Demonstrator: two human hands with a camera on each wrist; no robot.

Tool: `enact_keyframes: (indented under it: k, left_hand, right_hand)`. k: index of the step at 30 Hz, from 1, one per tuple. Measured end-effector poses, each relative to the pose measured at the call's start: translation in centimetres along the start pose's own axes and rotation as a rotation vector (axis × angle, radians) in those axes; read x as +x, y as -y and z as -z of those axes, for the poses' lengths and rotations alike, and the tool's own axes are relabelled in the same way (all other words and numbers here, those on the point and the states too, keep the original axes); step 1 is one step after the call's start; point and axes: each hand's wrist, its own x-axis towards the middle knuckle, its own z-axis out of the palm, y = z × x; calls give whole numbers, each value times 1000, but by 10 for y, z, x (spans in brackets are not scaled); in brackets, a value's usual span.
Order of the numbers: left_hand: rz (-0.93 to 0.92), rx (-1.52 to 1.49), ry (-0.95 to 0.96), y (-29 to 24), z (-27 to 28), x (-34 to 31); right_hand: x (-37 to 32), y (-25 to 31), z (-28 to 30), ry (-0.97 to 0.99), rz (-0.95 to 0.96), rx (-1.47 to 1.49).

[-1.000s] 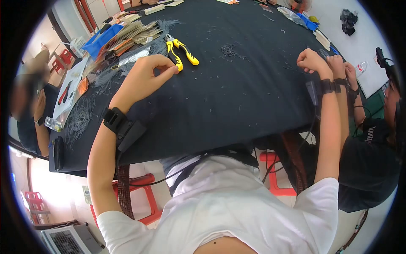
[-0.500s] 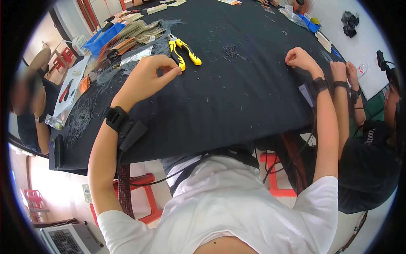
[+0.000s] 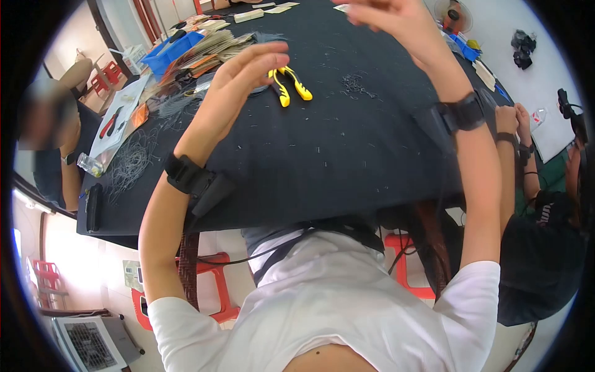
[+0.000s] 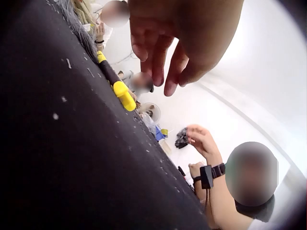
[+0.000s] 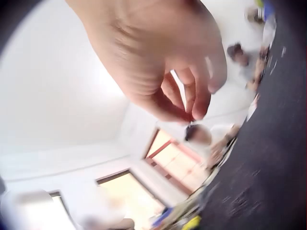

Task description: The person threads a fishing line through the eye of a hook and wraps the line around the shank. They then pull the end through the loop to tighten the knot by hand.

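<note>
Raised over the table's left side, my left hand (image 3: 238, 90) has loosely bent fingers, and nothing shows between them in the left wrist view. Beyond its fingertips lie yellow-and-black pliers (image 3: 302, 90), their head partly hidden by the hand; a yellow handle end (image 4: 124, 96) shows in the left wrist view. My right hand (image 3: 406, 31) is up at the top right, clear of the cloth. In the right wrist view its thumb and fingertips (image 5: 192, 117) meet, pinching a tiny piece too small to identify. Small dark pieces (image 3: 356, 85) lie heaped mid-table.
Stacked cards (image 3: 214, 53), a blue tray (image 3: 172, 54) and tangled grey strands (image 3: 133, 164) cover the left side. A jar (image 3: 90, 164) and red pliers (image 3: 110, 123) stand or lie at the left edge. Other people sit around the black cloth (image 3: 310, 167); one is close on the right.
My right hand has risen from the cloth and moved left and forward. My left hand has lifted away from beside the pliers, its fingers now straighter. The head view has shifted slightly.
</note>
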Motion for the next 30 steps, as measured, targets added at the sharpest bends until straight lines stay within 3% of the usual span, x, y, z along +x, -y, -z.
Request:
enact_keyframes:
  k: [3,7,9,12,16,22,30]
  left_hand:
    - [-97,-259,-110,-5,0,-1]
    - [-248,-134,-201,-11,11,1]
    - [-137,-51,-97,-9,18,1]
    - [211,-332,5,4,7,-6]
    - [492,-256,72,2,-5,-9]
    - [491,15,115,17,-1,-8]
    - [417,87,-6,32,-11,-10]
  right_hand:
    - [23,37,-36,-10,104,255]
    - [24,15,-75,74,157,268]
    - [4,-2,-89,47,42,304]
    - [-18,-25,-97,40,-98,336]
    - [-35,-38,-100,-6,-178,370]
    - [-42,-44,-97,-28,-254,339]
    - [-42,-52,-94,23,-293,303]
